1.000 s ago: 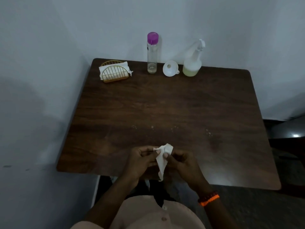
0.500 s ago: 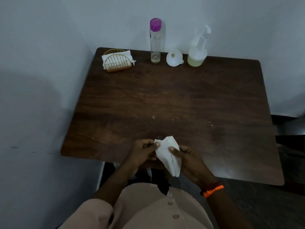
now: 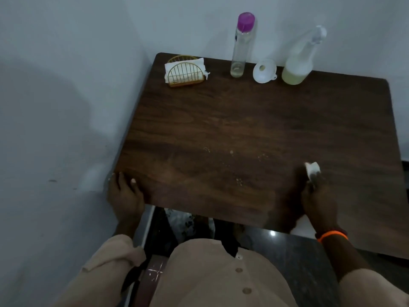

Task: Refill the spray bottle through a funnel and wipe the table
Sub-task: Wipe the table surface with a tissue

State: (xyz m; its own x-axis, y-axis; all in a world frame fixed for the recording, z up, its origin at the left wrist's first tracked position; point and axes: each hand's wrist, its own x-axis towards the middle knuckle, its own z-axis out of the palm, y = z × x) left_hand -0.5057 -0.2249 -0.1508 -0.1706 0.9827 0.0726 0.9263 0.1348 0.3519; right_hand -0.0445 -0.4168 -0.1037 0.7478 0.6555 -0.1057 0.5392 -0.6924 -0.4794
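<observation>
One view only: head camera, wide-angle, looking down over table point(image 3: 254, 120).
Left hand point(image 3: 125, 196): at near-left table corner, fingers loosely draped over the edge, thumb on top; looks like bracing, not a firm clutch on anything.
Right hand point(image 3: 318, 196): on tabletop near right side, fingers pinching a wadded tissue point(image 3: 312, 170); tissue blurred, touching or just above the wood, cannot tell which.
Droplets point(image 3: 232, 152): small pale specks scattered mid-table, between the hands, left of the tissue.
Spray bottle point(image 3: 297, 63): upright at far edge by the wall, trigger head on, pale yellowish liquid in lower part.
Funnel point(image 3: 264, 70): white, lying on table just left of spray bottle, not in any neck.
Refill bottle point(image 3: 240, 45): tall, clear, purple cap on, nearly empty, left of funnel.
Napkin holder point(image 3: 184, 72): gold wire, white napkins in it, far-left corner.
Step, judged: refill appears done; wipe just starting from right side.
Risk 1: small wad, thin contact; likely to smear specks instead of lifting them.
Risk 2: tissue soaking and tearing, leaving shreds on wood.
Risk 3: wide sweep toward far edge knocking funnel or tall bottle; both light, near the wall.
Risk 4: specks near left hand missed if stroke stops short.
Risk 5: table shifting if left-hand brace slips off corner.
</observation>
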